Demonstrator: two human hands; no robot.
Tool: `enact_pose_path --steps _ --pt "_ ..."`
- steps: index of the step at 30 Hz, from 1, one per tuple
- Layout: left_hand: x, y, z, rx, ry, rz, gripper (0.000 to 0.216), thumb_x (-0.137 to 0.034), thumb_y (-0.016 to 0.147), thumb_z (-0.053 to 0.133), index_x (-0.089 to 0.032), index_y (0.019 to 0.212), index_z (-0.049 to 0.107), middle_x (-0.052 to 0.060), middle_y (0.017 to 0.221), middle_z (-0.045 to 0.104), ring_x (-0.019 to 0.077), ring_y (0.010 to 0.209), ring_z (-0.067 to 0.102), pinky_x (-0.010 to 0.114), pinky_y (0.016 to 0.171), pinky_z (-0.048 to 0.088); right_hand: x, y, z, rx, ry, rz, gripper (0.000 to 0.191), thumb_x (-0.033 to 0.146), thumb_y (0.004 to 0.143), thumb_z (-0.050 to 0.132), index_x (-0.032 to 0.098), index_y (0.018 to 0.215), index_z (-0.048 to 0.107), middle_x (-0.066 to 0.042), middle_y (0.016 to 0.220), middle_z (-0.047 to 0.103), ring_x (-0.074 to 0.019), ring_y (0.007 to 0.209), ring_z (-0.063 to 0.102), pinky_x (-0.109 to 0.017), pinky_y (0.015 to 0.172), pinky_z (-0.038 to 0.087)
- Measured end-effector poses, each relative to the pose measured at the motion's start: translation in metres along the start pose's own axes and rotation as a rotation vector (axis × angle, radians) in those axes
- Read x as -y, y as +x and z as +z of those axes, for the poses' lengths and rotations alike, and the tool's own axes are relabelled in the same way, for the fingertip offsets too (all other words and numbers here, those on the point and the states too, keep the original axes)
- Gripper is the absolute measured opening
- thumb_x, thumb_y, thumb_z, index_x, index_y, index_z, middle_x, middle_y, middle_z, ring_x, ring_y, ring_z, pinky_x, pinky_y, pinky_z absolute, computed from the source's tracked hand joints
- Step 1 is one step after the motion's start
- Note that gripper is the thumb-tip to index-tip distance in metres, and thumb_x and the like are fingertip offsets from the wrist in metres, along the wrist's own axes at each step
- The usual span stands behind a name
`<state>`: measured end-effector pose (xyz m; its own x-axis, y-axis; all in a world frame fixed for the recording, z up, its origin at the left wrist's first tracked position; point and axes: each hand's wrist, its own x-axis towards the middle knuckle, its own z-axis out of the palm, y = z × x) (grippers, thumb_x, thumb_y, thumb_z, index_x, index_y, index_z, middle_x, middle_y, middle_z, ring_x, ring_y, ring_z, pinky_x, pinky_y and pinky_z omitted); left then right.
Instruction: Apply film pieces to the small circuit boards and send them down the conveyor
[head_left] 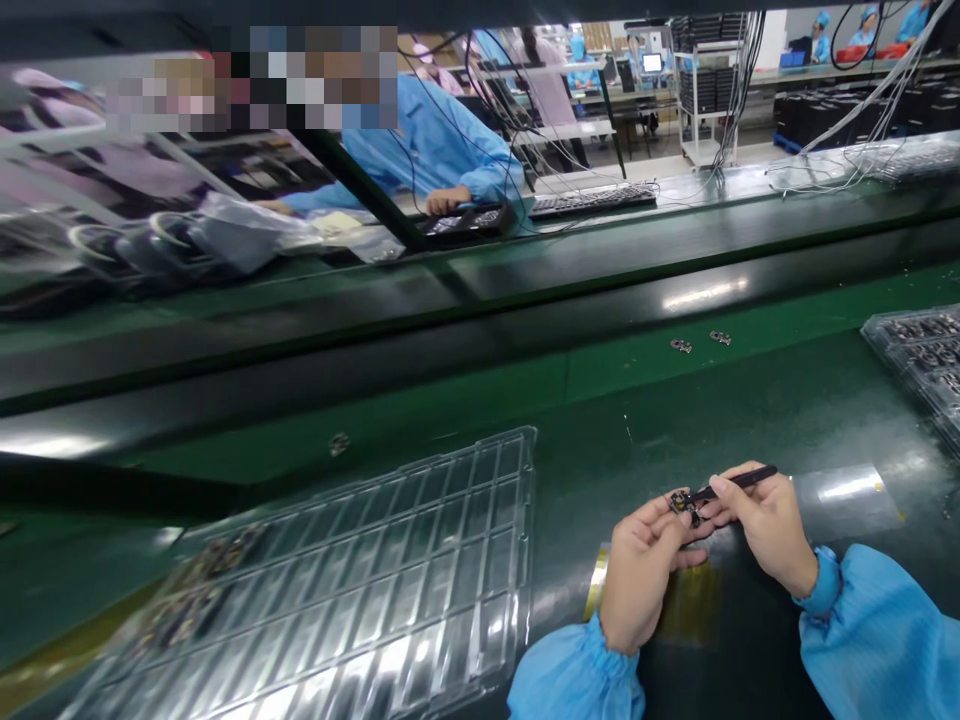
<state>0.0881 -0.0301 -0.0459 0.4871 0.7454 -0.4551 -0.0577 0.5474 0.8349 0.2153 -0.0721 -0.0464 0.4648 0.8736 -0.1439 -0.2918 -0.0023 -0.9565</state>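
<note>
Between the thumb and fingers of my left hand point(646, 565) is a small circuit board point(681, 502) with dark and gold parts. My right hand point(769, 520) is closed around black tweezers point(739, 480), whose tip reaches down to the board. The right fingertips are close beside the board; whether they touch it I cannot tell. Below my hands a yellowish film strip point(690, 605) lies on the green mat. To the left is a clear plastic tray point(420, 560) with rows of slots, and several small boards point(184, 610) sit in its far-left part.
Two loose boards point(720, 338) lie beyond my hands, another board point(339, 444) behind the tray. A filled tray point(922, 350) stands at the right edge, with a clear film point(847, 495) nearer. A dark rail point(480, 330) crosses behind; a co-worker in blue point(442, 140) sits beyond it.
</note>
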Motion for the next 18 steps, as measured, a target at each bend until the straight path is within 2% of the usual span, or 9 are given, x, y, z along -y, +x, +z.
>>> enact_pose_path --steps 7,9,12,14,15,18 --pt "0.002 -0.001 -0.001 -0.03 -0.019 0.023 0.033 -0.035 0.071 0.064 -0.011 0.094 0.061 0.012 0.087 0.068 0.0226 0.078 0.065 0.025 0.056 0.053 -0.002 -0.005 0.002 0.007 -0.053 -0.062 0.025 0.039 0.075 0.064 0.014 0.074 0.06 -0.004 0.058 0.066 -0.0192 0.054 0.066 -0.027 0.05 0.056" --pt "0.004 -0.001 -0.001 -0.047 -0.024 0.03 0.035 -0.036 0.07 0.065 -0.011 0.094 0.061 0.011 0.084 0.068 0.0221 0.077 0.065 0.025 0.055 0.053 -0.001 -0.009 0.003 0.005 -0.16 -0.147 0.019 0.034 0.077 0.061 0.015 0.075 0.061 -0.005 0.061 0.067 -0.019 0.055 0.066 -0.026 0.05 0.055" --pt "0.006 -0.002 -0.002 -0.065 -0.042 0.036 0.035 -0.036 0.067 0.067 -0.011 0.091 0.061 0.011 0.086 0.068 0.0223 0.077 0.066 0.025 0.056 0.053 0.003 -0.013 0.002 -0.024 -0.415 -0.417 0.01 0.026 0.079 0.059 0.018 0.077 0.065 -0.006 0.071 0.069 -0.0204 0.065 0.067 -0.029 0.059 0.055" --pt "0.004 -0.004 -0.004 -0.101 -0.056 0.045 0.034 -0.037 0.068 0.066 -0.011 0.09 0.06 0.012 0.091 0.067 0.0226 0.078 0.066 0.025 0.056 0.053 0.008 -0.014 -0.004 -0.096 -0.525 -0.572 0.01 0.025 0.079 0.059 0.02 0.081 0.067 -0.006 0.078 0.07 -0.0214 0.071 0.066 -0.031 0.066 0.054" --pt "0.001 -0.005 -0.006 -0.129 -0.058 0.051 0.035 -0.037 0.068 0.065 -0.012 0.091 0.059 0.012 0.093 0.066 0.0227 0.077 0.066 0.025 0.056 0.053 0.011 -0.015 -0.009 -0.142 -0.547 -0.609 0.011 0.025 0.079 0.059 0.021 0.084 0.067 -0.006 0.08 0.07 -0.0217 0.073 0.066 -0.032 0.068 0.054" --pt "-0.019 0.006 -0.015 -0.197 0.04 0.078 0.032 -0.037 0.074 0.059 -0.012 0.095 0.056 0.012 0.093 0.065 0.0222 0.075 0.066 0.025 0.053 0.052 0.01 -0.013 -0.029 -0.236 -0.598 -0.584 0.012 0.03 0.078 0.061 0.023 0.084 0.068 -0.005 0.079 0.069 -0.0221 0.071 0.066 -0.03 0.066 0.054"
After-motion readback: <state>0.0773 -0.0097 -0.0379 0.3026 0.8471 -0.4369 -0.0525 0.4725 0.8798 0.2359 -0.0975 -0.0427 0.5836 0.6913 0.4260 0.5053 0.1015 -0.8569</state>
